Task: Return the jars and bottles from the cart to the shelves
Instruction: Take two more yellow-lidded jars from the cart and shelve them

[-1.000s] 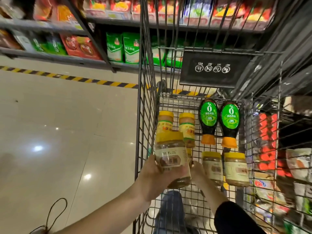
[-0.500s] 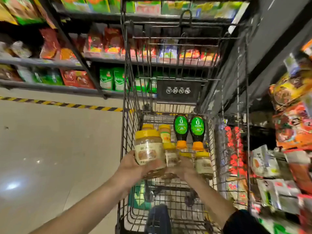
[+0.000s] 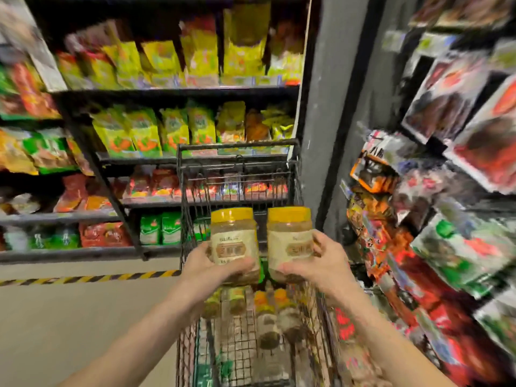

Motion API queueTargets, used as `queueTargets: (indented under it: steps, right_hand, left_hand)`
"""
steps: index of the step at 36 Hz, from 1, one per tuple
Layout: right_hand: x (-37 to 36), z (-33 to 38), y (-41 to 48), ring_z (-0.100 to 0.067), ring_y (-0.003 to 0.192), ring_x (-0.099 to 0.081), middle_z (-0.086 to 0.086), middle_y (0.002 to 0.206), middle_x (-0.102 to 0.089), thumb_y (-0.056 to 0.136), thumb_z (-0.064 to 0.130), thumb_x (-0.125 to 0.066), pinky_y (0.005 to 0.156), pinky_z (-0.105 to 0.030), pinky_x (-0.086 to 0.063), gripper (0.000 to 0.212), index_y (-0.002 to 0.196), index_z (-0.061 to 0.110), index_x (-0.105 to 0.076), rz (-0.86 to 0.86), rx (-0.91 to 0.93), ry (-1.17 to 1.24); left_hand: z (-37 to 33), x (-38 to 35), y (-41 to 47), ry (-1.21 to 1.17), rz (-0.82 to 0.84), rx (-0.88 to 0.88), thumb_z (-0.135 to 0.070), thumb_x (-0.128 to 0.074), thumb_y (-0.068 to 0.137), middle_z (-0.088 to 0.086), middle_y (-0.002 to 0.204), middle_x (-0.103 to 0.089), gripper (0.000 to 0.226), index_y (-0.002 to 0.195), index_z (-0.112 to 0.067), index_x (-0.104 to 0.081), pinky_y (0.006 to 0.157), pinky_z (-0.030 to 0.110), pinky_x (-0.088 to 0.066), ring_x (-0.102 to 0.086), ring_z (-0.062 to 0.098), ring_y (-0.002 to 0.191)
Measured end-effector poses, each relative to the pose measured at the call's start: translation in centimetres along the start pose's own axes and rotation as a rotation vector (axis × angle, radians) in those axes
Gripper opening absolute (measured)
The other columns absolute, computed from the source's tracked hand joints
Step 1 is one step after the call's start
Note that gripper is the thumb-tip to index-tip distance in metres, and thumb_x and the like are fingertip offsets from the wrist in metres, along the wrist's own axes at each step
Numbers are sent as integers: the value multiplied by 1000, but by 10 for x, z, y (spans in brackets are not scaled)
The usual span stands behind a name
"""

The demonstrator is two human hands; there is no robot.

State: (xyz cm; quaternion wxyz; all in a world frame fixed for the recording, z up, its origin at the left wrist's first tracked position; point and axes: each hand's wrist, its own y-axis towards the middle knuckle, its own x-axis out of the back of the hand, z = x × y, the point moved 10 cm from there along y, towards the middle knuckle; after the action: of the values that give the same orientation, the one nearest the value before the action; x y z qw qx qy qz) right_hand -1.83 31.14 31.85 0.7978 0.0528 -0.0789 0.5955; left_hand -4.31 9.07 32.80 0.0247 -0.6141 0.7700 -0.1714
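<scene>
While left hand [image 3: 212, 268] gripped the left jar [image 3: 233, 241] and right hand [image 3: 321, 263] the right jar [image 3: 289, 238] above the cart [image 3: 237, 145] rim, mid-carry; next likely needed finding their spot on the shelves [image 3: 173, 92].
</scene>
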Motion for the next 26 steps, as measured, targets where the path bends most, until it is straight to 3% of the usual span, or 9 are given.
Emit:
queueTargets:
  steps: [3,8,11,14,18,20,23,26]
  right_hand:
    - [28,43,-19,-7,80,-69,9,85,-75,29,32,-85,80,-36,-57,61,87,30,-67,-87,97,-13]
    - [78,94,-60,-10,83,-70,8,88,-74,33,35,-87,82,-41,-57,66,94,29,-65,-285,202,-89]
    - [103,116,-95,-6,88,-69,12,93,-73,35,37,-90,83,-36,-56,75,104,30,-62,-448,237,-134]
    - [121,133,-135,0,91,-66,15,98,-70,42,31,-92,85,-27,-55,78,113,26,-60,-603,252,-204]
    - [136,146,-196,4,93,-64,15,103,-68,46,26,-92,81,-18,-52,78,116,25,-58,-803,246,-258]
    - [141,151,-232,6,93,-63,15,104,-68,45,30,-91,81,-15,-52,78,116,25,-57,-908,232,-302]
    - [146,155,-291,2,93,-65,11,103,-70,46,30,-91,82,-22,-53,78,116,24,-58,-1059,196,-336]
    - [147,159,-359,7,90,-63,16,100,-67,46,27,-91,79,-14,-51,77,115,26,-57,-1216,146,-396]
  left_hand:
    - [-33,-10,-5,16,26,-91,-19,-87,57,0,97,-73,60,110,-13,-60,81,25,-53,-69,10,88]
    - [-86,-37,-16,-5,109,-270,-3,-81,66,-2,88,-70,46,103,-15,-58,56,4,-48,-66,-8,62]
    - [-110,-57,-23,20,198,-367,-10,-85,60,-4,91,-72,52,105,-15,-59,70,13,-54,-68,-4,71]
    - [-126,-78,-35,43,302,-451,-15,-87,55,-4,95,-73,61,109,-16,-59,67,14,-53,-69,0,78]
    - [-142,-109,-66,55,460,-542,-16,-88,56,-5,96,-72,61,109,-18,-58,80,25,-55,-69,4,84]
    - [-147,-126,-86,53,549,-583,-14,-87,57,-9,93,-71,54,102,-24,-58,77,21,-55,-68,0,80]
    - [-151,-153,-122,33,692,-630,-11,-87,58,-8,92,-72,56,106,-18,-59,67,11,-54,-68,-3,76]
    - [-150,-183,-170,23,860,-642,-10,-86,59,-2,99,-71,61,112,-12,-56,71,14,-53,-68,1,80]
